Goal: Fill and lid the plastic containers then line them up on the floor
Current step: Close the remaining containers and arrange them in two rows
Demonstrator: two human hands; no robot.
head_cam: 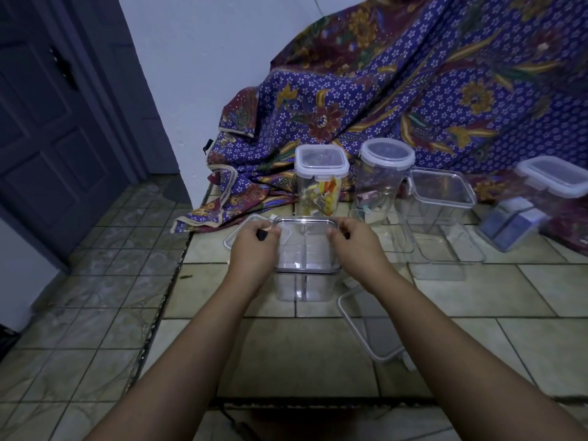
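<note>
A clear square container (304, 259) stands on the tiled floor right in front of me, without a lid. My left hand (254, 249) grips its left rim, with a small dark object (262, 234) pinched in the fingers. My right hand (354, 248) grips its right rim. A loose clear lid (356, 332) lies flat on the floor to the right of it. Behind stand a lidded tall square container (321, 173) holding colourful pieces and a lidded round-topped container (386, 167) with a few items at its bottom.
An open empty container (442, 198) and other clear tubs stand at right, and a lidded one (555, 178) at far right looks blurred. Another lid (234, 241) lies behind my left hand. Patterned purple cloth (413, 90) covers the back. A dark door (47, 138) is at left.
</note>
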